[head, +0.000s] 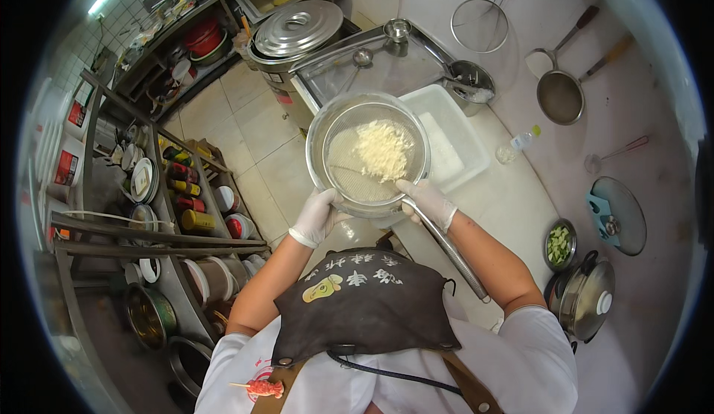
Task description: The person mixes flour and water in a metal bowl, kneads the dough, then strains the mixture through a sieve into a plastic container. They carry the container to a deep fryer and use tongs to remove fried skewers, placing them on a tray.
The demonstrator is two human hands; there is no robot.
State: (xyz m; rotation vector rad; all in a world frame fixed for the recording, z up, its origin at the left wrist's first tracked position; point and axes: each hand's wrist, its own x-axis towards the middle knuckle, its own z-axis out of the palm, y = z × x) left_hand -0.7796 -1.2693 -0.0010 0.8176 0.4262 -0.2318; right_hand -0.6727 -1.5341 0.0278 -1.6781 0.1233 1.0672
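A round fine-mesh strainer (341, 155) sits inside the rim of a wider bowl (313, 145) in front of my body. Pale, crumbly, shredded-looking food (384, 149) lies heaped on the right side of the mesh. My left hand (317, 217), in a thin translucent glove, grips the bowl's lower left rim. At the lower right, my gloved right hand (432, 201) holds the rims where the strainer's handle (450, 255) begins, thumb on top. That long metal handle slants down along my right forearm. What lies inside the bowl under the mesh is hidden.
Behind the bowl stands a white plastic tub (471, 146), next to a steel-topped counter (413, 68) with a ladle (362, 57). A large lidded pot (298, 26) stands at the back. Shelves (167, 241) line the left; a lidded pan (585, 300) is at right.
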